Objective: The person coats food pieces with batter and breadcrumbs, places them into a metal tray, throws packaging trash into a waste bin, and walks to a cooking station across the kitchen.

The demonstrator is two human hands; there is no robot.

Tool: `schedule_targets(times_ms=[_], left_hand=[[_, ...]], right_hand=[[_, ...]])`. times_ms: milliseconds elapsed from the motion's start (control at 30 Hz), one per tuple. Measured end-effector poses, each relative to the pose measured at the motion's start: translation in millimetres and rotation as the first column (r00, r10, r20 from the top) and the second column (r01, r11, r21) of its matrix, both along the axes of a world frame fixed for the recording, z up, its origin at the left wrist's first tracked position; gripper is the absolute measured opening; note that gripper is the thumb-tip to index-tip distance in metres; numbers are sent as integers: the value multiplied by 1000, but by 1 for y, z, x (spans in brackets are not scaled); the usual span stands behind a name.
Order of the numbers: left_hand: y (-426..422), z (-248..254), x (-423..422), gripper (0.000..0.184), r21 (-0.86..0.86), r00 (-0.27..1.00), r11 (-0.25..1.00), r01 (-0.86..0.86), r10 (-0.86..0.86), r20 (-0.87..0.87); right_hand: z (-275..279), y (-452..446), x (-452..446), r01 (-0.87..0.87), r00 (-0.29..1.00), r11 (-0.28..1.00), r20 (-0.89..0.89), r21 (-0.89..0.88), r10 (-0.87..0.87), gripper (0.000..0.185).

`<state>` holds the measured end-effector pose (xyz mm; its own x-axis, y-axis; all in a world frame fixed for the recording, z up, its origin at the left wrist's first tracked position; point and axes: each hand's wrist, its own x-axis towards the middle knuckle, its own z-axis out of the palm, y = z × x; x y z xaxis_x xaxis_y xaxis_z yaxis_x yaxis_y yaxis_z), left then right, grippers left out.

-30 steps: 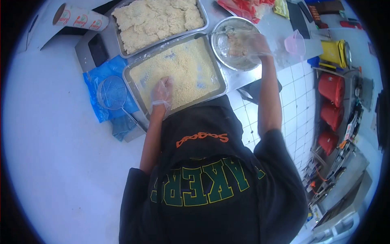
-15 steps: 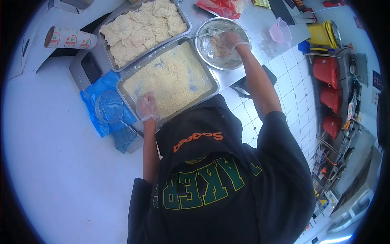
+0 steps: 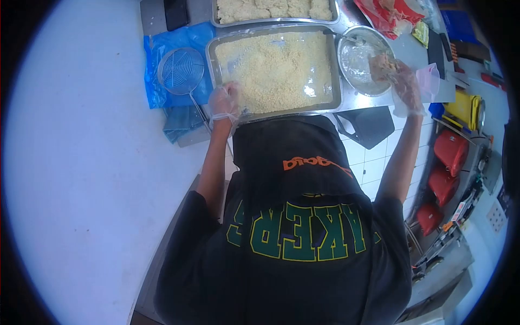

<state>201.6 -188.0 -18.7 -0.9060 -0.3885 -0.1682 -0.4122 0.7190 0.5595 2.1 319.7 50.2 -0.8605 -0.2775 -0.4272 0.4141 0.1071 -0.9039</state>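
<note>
My right hand [image 3: 405, 89], in a clear plastic glove, holds a wet, coated piece of meat [image 3: 382, 66] over the right side of a round metal bowl [image 3: 352, 62]. Pale wet batter smears the bowl's inside. My left hand [image 3: 224, 103], also gloved, is curled closed at the near left corner of a metal tray [image 3: 337, 81]; no object shows in it. Yellowish crumbs [image 3: 276, 70] cover much of that tray, with bare metal showing through in places.
Behind lies a second tray with crumb-coated pieces [image 3: 271, 10]. To the left, a wire strainer [image 3: 181, 70] rests on a blue plastic bag [image 3: 154, 81]. Right of the bowl stands a pink translucent jug [image 3: 429, 81]; a red bag [image 3: 384, 16] lies behind it.
My right hand has moved from inside the bowl to its right side, lifting the meat piece. My left hand stays by the tray corner. The whole view has turned and shifted.
</note>
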Motion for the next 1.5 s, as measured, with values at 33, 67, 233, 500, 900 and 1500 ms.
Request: schedule_targets(times_ms=[33,67,233,500,900,1500], left_hand=[[-2,-4,2,24,4,1000,1000,-3,3,0],[-4,-8,5,24,28,999,1000,3,-2,-46],[-3,14,2,25,19,1000,1000,8,-8,27],[-4,25,17,37,293,981,948,121,-160,114],[48,16,-10,106,38,761,975,220,-196,619],[46,-25,-64,68,-67,814,863,501,-496,-302]], right_hand=[[20,-18,10,-81,981,986,-164,147,105,52],[43,-45,20,-112,957,968,-238,226,166,51],[40,-144,35,-353,918,920,127,-169,376,44],[-21,-244,22,-391,608,569,-261,723,749,21],[-47,-267,20,-372,656,581,-238,724,717,18],[-27,-86,85,370,889,903,-368,220,-274,20]])
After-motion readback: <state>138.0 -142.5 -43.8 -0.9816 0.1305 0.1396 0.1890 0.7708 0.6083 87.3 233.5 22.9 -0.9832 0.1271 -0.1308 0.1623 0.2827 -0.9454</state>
